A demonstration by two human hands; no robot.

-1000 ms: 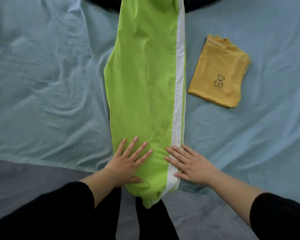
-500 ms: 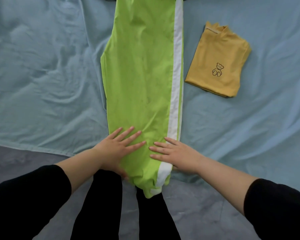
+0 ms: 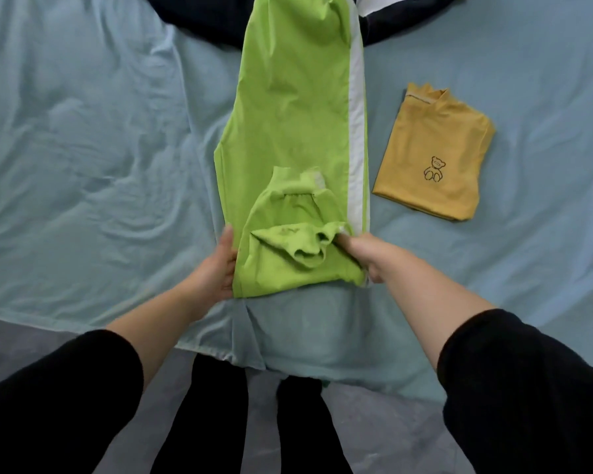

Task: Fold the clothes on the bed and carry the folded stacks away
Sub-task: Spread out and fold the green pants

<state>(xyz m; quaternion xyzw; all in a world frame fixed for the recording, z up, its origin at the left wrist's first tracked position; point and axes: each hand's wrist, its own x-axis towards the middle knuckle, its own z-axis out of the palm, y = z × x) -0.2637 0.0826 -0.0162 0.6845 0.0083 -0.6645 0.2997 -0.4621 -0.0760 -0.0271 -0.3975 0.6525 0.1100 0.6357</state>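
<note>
Mid-fold: L hand [image 3: 220, 265] & R hand [image 3: 365, 256] each clamp fingers on the pants [image 3: 288, 114] at the turned-up cuff end, fabric bunched btwn them. Shirt [image 3: 432, 152] lies folded, right of R fingers. Next, prob: flatten bunch, fold on twd waist.

Bare blue bedsheet [image 3: 100, 148] spreads wide left of the green trousers [image 3: 295, 114]; a folded yellow shirt [image 3: 432, 148] lies near their right, a dark garment [image 3: 202, 18] beyond.

- The left hand [image 3: 220, 265] gripped the side edge of the green trousers [image 3: 288, 131], thumb up, fingers hidden under the cloth.
- The right hand [image 3: 367, 254] pinched the opposite edge, fingers curled.
- Both bare forearms reached forward, angling inward from black sleeves [image 3: 65, 388].
</note>
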